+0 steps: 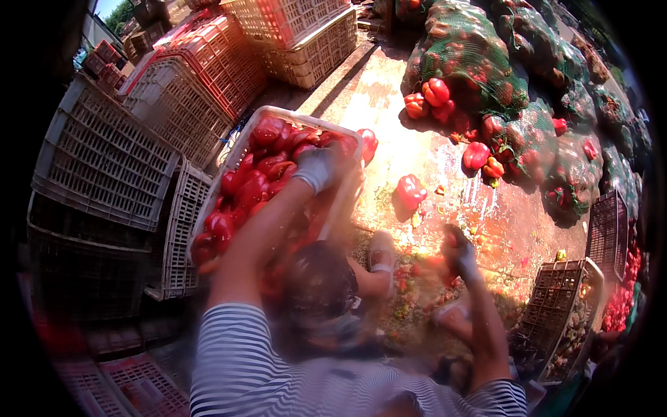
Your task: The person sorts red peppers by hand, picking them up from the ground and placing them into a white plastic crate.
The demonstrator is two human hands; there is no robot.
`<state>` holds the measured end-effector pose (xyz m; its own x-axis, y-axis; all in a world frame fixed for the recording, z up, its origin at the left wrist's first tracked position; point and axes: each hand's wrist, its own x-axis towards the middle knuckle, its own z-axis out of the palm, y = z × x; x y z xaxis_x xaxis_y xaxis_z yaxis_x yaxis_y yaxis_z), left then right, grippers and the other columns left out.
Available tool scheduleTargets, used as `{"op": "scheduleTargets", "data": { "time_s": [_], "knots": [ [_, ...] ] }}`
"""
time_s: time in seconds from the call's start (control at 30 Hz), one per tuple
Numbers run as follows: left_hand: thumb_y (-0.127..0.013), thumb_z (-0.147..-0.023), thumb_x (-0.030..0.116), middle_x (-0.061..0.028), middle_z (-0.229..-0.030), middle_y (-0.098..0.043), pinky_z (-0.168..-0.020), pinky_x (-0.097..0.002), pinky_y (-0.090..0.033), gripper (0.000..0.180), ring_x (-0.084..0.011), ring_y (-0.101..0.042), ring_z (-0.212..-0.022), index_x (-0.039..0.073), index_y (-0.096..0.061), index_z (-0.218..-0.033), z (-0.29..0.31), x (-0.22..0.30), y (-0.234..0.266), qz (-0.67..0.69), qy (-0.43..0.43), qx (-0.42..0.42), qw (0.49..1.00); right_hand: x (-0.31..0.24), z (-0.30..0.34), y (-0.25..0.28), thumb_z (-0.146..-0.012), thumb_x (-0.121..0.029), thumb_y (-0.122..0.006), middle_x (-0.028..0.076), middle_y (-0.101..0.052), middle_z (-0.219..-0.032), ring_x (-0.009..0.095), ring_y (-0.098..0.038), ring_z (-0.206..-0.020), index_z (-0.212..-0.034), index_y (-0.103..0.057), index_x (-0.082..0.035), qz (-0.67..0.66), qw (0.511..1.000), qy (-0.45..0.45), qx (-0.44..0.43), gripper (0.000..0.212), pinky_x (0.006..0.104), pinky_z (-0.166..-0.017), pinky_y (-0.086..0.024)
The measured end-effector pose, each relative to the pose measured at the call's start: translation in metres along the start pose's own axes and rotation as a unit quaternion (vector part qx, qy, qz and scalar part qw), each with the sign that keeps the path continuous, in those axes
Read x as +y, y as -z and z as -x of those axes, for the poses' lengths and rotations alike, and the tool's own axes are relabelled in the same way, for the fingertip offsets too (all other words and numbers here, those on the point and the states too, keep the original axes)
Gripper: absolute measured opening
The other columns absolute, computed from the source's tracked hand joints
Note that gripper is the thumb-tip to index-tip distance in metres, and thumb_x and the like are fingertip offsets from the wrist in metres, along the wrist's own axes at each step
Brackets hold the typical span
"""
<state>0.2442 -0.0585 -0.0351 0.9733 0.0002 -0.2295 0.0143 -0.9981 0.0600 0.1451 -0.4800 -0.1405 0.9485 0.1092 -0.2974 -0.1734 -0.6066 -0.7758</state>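
My left hand (316,167), in a grey glove, grips the near rim of a white plastic crate (243,139) full of red bell peppers (260,170); the crate is tilted. My right hand (460,256), also gloved, is blurred and hovers low over the wet ground, to the right of a loose red pepper (410,190). Something reddish shows at its fingers, but the blur hides whether it holds anything. My striped sleeves come in from the lower edge.
Stacks of empty white and red crates (104,160) stand at the left and back. Green mesh sacks of peppers (479,62) lie at the upper right, with loose peppers (436,92) beside them. A dark crate (556,306) with scraps stands at the lower right. Pepper scraps litter the ground.
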Motion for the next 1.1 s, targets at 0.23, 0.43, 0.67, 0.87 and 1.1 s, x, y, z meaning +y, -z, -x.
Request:
{"op": "scheduleTargets", "data": {
  "time_s": [0.23,0.43,0.67,0.87,1.1],
  "knots": [
    [-0.038,-0.09,0.072,-0.0264,-0.11,-0.067,-0.088,-0.0494,-0.05,0.079,-0.0412,-0.066,-0.101,0.003,-0.05,-0.127,0.006,-0.006,0.011,-0.007,0.022,-0.032,0.999,-0.079,-0.014,0.012,-0.081,-0.009,-0.072,0.004,-0.058,-0.108,0.013,-0.059,-0.09,-0.136,-0.046,-0.005,-0.518,0.854,0.037,-0.02,0.06,0.0267,-0.081,-0.049],
    [-0.049,-0.09,0.067,-0.02,-0.12,-0.063,-0.084,-0.0424,-0.051,0.072,-0.0316,-0.066,-0.1,0.004,-0.058,-0.124,0.054,0.074,0.062,0.068,-0.054,0.081,0.993,-0.112,0.042,0.056,-0.084,-0.013,-0.071,0.009,-0.058,-0.11,0.018,-0.061,-0.1,-0.139,-0.042,-0.007,-0.577,0.806,0.128,0.027,0.062,0.0336,-0.088,-0.053],
    [-0.046,-0.1,0.052,-0.0072,-0.103,-0.067,-0.065,-0.0319,-0.053,0.05,-0.021,-0.068,-0.081,0.011,-0.054,-0.129,0.152,0.218,0.022,0.671,-0.098,-0.34,0.652,-0.131,0.097,0.073,-0.083,-0.007,-0.072,0.009,-0.058,-0.115,0.016,-0.059,-0.104,-0.141,-0.043,-0.007,-0.481,0.832,0.249,0.119,0.065,0.0309,-0.091,-0.051],
    [-0.051,-0.1,0.039,-0.0076,-0.108,-0.068,-0.073,-0.0382,-0.058,0.04,-0.0258,-0.069,-0.096,0.011,-0.055,-0.129,0.184,0.268,-0.016,0.745,-0.166,-0.365,0.532,-0.106,0.127,0.081,-0.078,-0.011,-0.073,0.009,-0.052,-0.136,0.019,-0.057,-0.114,-0.145,-0.039,-0.007,-0.276,0.889,0.281,0.231,0.075,0.0312,-0.097,-0.047],
    [-0.072,-0.088,0.033,0.0024,-0.084,-0.061,-0.057,-0.0199,-0.043,0.038,-0.0053,-0.058,-0.069,0.007,-0.056,-0.11,0.201,0.298,0.003,0.647,-0.135,-0.172,0.731,-0.073,0.13,0.075,-0.078,-0.009,-0.074,0.007,-0.056,-0.125,0.017,-0.055,-0.11,-0.146,-0.034,-0.002,-0.501,0.832,0.188,0.149,0.08,0.0296,-0.096,-0.047]
  ]
}}
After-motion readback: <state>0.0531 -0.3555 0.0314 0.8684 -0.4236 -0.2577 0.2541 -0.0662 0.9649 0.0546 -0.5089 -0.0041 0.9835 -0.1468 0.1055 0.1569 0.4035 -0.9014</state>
